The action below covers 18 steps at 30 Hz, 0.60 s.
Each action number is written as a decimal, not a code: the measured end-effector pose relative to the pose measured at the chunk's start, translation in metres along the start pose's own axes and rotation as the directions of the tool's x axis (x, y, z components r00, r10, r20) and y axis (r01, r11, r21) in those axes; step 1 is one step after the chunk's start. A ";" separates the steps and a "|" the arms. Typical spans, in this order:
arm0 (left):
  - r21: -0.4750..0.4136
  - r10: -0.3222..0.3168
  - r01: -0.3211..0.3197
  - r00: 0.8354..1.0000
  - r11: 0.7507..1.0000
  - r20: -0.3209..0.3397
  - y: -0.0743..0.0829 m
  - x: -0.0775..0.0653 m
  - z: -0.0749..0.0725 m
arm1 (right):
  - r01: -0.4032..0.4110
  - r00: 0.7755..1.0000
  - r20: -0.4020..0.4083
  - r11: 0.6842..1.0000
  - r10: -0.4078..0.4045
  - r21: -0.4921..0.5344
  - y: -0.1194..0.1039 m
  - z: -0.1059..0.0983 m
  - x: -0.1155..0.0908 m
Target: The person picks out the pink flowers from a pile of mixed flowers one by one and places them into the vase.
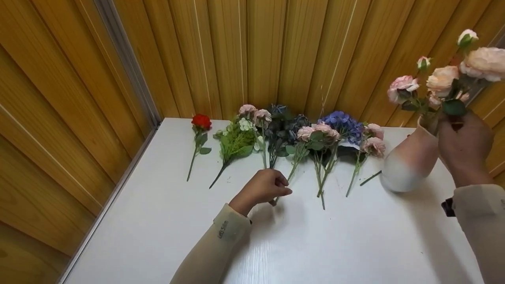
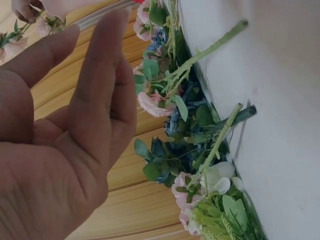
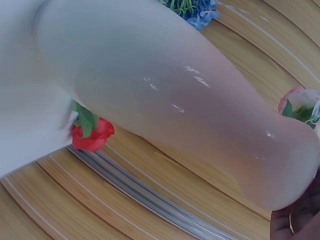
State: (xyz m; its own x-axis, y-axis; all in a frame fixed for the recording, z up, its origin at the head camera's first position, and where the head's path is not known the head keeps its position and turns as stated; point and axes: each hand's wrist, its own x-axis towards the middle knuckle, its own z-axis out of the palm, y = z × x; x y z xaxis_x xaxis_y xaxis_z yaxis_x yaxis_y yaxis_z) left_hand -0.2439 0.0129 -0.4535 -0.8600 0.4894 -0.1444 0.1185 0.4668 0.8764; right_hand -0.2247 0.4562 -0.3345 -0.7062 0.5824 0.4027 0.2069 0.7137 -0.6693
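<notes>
At the right, a pink-and-white vase (image 1: 410,161) stands on the table with peach and pink roses (image 1: 442,81) rising from its mouth. My right hand (image 1: 465,144) is at the vase's mouth with curled fingers, holding rose stems just under the leaves; the fingertips are largely hidden. The vase (image 3: 190,115) fills most of the right wrist view. My left hand (image 1: 264,187) hovers over the stem ends of the middle flowers. In the left wrist view, its thumb and forefinger (image 2: 102,75) are apart with nothing between them.
Along the table's back lie a red rose (image 1: 201,122), a green sprig (image 1: 234,144), dark blue flowers (image 1: 278,132), pale pink flowers (image 1: 321,132) and a blue-purple hydrangea (image 1: 343,125). Wood-slat walls (image 1: 260,51) rise behind and left of the white table (image 1: 158,221).
</notes>
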 end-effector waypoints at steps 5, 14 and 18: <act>0.000 -0.001 0.001 1.000 1.000 0.001 0.001 0.000 0.000 | 0.049 0.999 0.010 0.997 -0.049 -0.053 0.004 0.005 -0.005; 0.001 -0.002 0.002 1.000 1.000 0.001 -0.001 0.001 0.001 | 0.152 0.988 -0.011 0.983 -0.154 -0.100 0.011 0.011 -0.010; 0.017 -0.007 0.007 1.000 1.000 -0.001 -0.001 0.001 -0.001 | 0.139 0.987 -0.070 0.987 -0.145 -0.074 0.014 0.015 -0.014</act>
State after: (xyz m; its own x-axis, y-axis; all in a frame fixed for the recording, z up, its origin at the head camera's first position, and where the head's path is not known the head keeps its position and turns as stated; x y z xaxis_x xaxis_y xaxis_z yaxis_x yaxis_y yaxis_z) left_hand -0.2449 0.0123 -0.4543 -0.8616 0.4849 -0.1502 0.1208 0.4832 0.8671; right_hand -0.2226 0.4525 -0.3591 -0.6798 0.4987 0.5378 0.1562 0.8149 -0.5582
